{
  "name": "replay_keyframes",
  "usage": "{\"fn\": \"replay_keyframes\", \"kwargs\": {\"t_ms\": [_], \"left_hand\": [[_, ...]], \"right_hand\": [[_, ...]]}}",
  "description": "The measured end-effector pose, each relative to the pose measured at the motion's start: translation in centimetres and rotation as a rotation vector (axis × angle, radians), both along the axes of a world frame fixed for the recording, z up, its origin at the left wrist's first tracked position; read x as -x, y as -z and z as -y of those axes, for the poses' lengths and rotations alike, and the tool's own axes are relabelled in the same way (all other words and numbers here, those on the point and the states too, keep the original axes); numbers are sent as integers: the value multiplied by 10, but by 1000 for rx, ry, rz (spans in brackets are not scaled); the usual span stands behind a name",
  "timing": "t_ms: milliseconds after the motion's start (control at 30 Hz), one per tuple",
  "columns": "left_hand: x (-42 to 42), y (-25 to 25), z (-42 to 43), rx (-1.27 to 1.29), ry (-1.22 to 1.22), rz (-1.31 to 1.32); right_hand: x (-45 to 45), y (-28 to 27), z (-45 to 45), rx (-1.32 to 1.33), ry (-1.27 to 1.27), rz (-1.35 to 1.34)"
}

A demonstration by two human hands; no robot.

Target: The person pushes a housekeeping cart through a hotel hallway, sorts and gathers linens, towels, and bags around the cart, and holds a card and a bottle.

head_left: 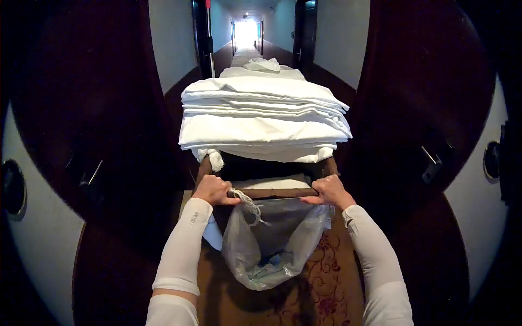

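Observation:
My left hand [216, 190] is closed around the left end of the brown handle bar of a cart [272, 193]. At the bar's right end, my right hand [329, 191] grips it too. A clear plastic bag [244, 255] hangs open below the bar, with some crumpled stuff at its bottom. White cord [251, 207] dangles beside my left hand. On top of the cart lies a thick stack of folded white linen [261, 127]. More white cloth [272, 182] shows on a lower level inside the cart.
A long corridor stretches ahead to a bright far end. Dark doors with metal handles stand close on the left [95, 173] and right [432, 163]. Patterned brown carpet [331, 271] covers the floor. Another white bundle [263, 66] sits beyond the linen stack.

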State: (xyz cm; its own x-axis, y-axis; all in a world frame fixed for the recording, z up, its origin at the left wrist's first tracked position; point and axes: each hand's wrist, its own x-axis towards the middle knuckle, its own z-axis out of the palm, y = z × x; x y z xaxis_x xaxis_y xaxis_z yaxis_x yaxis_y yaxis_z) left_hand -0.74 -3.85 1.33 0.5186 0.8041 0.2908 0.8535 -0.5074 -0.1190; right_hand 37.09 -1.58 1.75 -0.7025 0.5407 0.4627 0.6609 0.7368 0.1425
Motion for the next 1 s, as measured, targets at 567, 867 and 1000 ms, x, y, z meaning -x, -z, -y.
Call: {"fn": "replay_keyframes", "kwargs": {"t_ms": [567, 867, 1000], "left_hand": [[-9, -13, 7, -54, -3, 7], [-3, -3, 6, -45, -41, -28], [-5, -4, 5, -84, -38, -15]], "right_hand": [[-4, 1, -6, -89, -62, -131], [-1, 9, -5, -111, -81, -188], [-2, 8, -4, -105, -34, -136]]}}
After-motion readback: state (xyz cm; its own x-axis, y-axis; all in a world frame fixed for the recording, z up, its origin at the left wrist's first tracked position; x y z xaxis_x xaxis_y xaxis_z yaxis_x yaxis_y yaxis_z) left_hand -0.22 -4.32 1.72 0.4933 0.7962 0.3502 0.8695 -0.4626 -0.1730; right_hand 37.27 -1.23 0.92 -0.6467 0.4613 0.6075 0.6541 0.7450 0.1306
